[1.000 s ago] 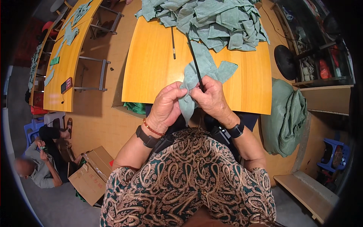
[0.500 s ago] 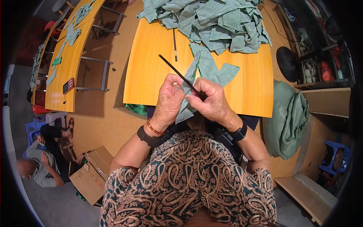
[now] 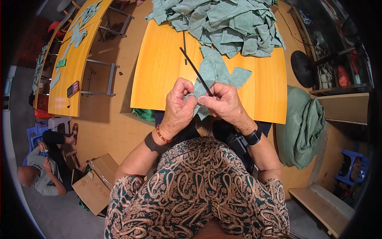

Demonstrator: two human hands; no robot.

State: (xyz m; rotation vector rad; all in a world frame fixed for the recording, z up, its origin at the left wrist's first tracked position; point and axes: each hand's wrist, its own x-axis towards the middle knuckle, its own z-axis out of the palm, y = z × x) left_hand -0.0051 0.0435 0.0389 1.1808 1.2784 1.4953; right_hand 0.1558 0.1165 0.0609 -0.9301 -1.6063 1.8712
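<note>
A small green cloth piece (image 3: 215, 75) is held just above the near edge of the yellow desk (image 3: 159, 75), with a thin black rod (image 3: 195, 71) slanting up and away from it. The left hand (image 3: 179, 105) is closed, its fingers pinching the cloth's near edge; the right hand (image 3: 223, 101) is likewise closed, pinching both the rod's lower end and the cloth. The two hands meet fingertip to fingertip. Judged from this grip, the rod could slip free or snag the fabric if either pinch loosens, since only its lower end is held. Farther out, a heap of similar green cloth (image 3: 230, 24) covers the desk's far side. A green sack (image 3: 302, 123) hangs right of the desk; a cardboard box (image 3: 95, 183) sits on the floor at left.
</note>
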